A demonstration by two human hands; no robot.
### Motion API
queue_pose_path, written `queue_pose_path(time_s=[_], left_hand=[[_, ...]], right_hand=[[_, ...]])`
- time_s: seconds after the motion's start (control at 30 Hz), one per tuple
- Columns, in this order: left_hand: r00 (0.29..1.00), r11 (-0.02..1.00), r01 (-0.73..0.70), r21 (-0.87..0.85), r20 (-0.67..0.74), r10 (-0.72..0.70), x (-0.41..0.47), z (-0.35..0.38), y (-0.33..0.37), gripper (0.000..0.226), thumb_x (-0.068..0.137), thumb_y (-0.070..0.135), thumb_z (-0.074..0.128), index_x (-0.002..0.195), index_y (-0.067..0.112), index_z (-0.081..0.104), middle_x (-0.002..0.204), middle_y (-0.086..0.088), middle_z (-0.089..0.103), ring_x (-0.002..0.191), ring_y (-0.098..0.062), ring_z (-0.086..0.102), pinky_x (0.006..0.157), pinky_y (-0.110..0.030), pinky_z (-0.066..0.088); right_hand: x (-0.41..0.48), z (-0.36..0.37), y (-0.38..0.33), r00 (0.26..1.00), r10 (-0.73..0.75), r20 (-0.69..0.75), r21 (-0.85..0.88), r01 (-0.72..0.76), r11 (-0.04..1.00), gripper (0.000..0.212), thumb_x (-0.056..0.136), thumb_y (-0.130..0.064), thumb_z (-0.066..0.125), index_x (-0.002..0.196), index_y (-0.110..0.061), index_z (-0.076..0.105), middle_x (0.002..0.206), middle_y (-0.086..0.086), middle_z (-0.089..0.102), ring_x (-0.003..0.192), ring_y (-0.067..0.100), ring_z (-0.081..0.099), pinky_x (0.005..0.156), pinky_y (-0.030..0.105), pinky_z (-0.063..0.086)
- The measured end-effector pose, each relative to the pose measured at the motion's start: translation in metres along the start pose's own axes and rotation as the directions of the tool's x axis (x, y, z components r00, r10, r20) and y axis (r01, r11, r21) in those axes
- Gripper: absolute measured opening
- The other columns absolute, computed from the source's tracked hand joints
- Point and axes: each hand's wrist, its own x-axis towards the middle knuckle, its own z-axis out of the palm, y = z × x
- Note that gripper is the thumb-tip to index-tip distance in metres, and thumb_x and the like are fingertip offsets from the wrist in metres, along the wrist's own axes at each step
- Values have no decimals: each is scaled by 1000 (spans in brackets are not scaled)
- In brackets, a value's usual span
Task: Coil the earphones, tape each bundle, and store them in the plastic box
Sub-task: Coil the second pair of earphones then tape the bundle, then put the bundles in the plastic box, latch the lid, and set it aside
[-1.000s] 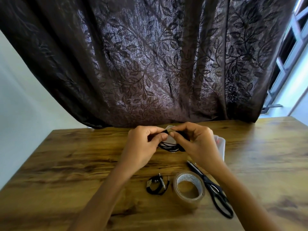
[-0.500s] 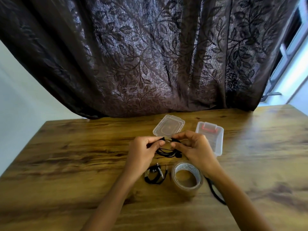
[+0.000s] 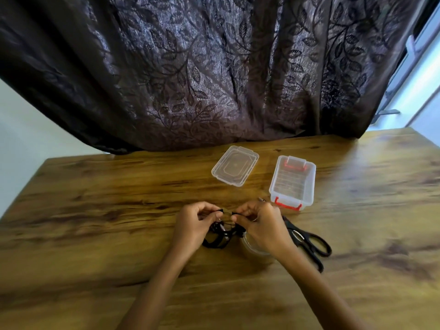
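Earphones [image 3: 225, 232]: a black cable, bunched in loops at centre frame, just below the middle. A short stretch of it is pulled level between the two hands; the remaining loops hang under the fingers and reach down to the table [image 3: 100, 225]. The picture does not show whether the lowest loops belong to the same bundle or to another one lying there.

Left hand [image 3: 194, 226]: comes in from the bottom edge with its back to the camera and the wrist bent. Its fingers are curled, and thumb and forefinger pinch the cable at its left end.

Right hand [image 3: 263, 226]: mirrors the left, knuckles up and fingers curled, pinching the cable's right end. The hands are close together, with only the short taut piece between their fingertips.

Tape roll [image 3: 247, 246]: clear, mostly covered by the right hand, with only a curved rim visible.

Scissors [image 3: 308, 242]: black-handled, lying flat to the right of the right wrist, handles toward the lower right.

Plastic box [image 3: 309, 184]: clear, open, red clips at both short ends, above and right of the hands and well apart from the cable.

Lid [image 3: 234, 166]: clear, lying flat to the left of the box, not touching it.

Curtain [image 3: 214, 67]: dark, leaf-patterned, filling the upper frame behind the table.
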Motion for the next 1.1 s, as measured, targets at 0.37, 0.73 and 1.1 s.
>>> queue_pose_path(time_s=[0.37, 0.73, 1.1], left_hand=[[968, 962, 245, 118, -84, -237, -32, -9, -69, 11, 82, 21, 67, 89, 13, 72, 86, 1, 69, 81, -10, 61, 67, -20, 46], [968, 960, 223, 167, -157, -198, -37, -7, -91, 16, 80, 25, 70, 94, 17, 68, 85, 8, 63, 80, -5, 58, 61, -8, 40], [995, 978, -70, 196, -55, 82, 29, 26, -8, 16, 90, 25, 57, 98, 17, 68, 96, 9, 64, 85, -2, 55, 63, -5, 35]], right_hand=[[-20, 72, 15, 975, 6, 221, -132, 24, 991, 20, 79, -23, 72, 95, -13, 71, 88, 1, 70, 75, 7, 60, 67, 17, 49], [-28, 89, 20, 974, -38, 225, -265, 99, 959, 19, 87, -30, 61, 96, -18, 71, 87, 1, 71, 78, 13, 64, 69, 28, 52], [11, -8, 18, 959, 18, -283, -188, -74, 979, 24, 89, -39, 56, 92, -19, 69, 90, -1, 68, 77, 14, 62, 67, 30, 50]])
